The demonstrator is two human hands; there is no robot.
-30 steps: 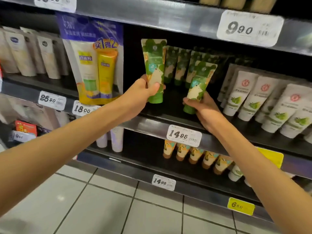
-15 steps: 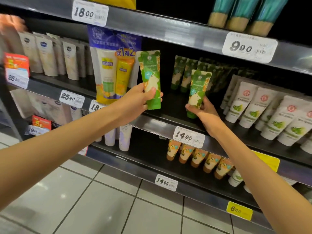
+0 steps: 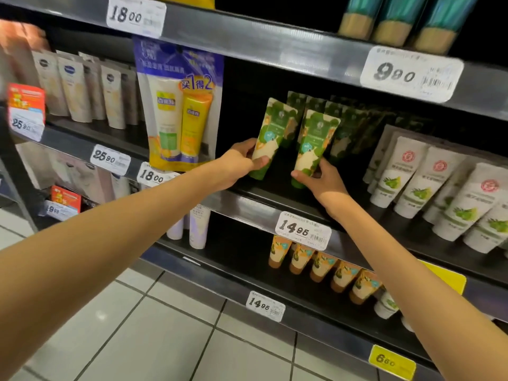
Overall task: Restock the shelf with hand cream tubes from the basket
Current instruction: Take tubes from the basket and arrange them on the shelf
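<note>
Left hand: the left hand (image 3: 237, 167) is curled round the lower half of the first green hand cream tube (image 3: 270, 136), with the thumb laid across its front.
First tube: it is held cap down and tilted, over the front of the middle shelf (image 3: 247, 206); contact with the shelf cannot be told.
Right hand: the right hand (image 3: 325, 184) is closed on the cap end of the second green hand cream tube (image 3: 314, 144).
Second tube: it is kept cap down, just beside the first, in front of a row of matching green tubes (image 3: 354, 125).
Price tag: a 14.95 label (image 3: 302, 230) is fixed to the shelf edge below.
</note>
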